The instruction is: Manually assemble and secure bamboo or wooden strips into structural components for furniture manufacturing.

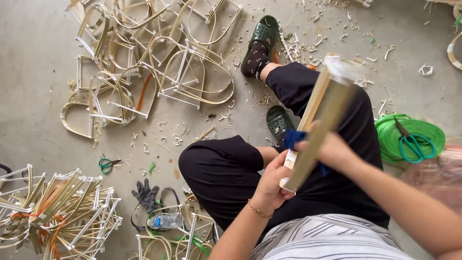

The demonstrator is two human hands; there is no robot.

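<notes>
The person is sitting cross-legged on the concrete floor (38, 58), holding a bundle of bamboo strips (321, 115) out over the lap, slanting up and away from the body. The left hand (270, 182) is reaching in from below with the forearm angled upward, its fingers curling round the lower end of the bundle, so this grip is pressing together on the strips. A thin bracelet (259, 211) is sitting at that wrist. The right hand (332, 150) is coming in from the right, the forearm crossing the striped shirt (332, 238), and its grip is wrapping round the bundle slightly higher up, just beside a piece of blue tape (292, 138). The bundle's far tip is blurring against the floor.

Finished bamboo frames (149, 62) are lying heaped ahead on the left, with another pile (57, 212) near the left knee. Green-handled scissors (414, 142) are resting on a roll of green strap (409, 137) to the right. A smaller pair of scissors (108, 164), a grey glove (144, 193) and a plastic bottle (166, 221) are lying on the floor.
</notes>
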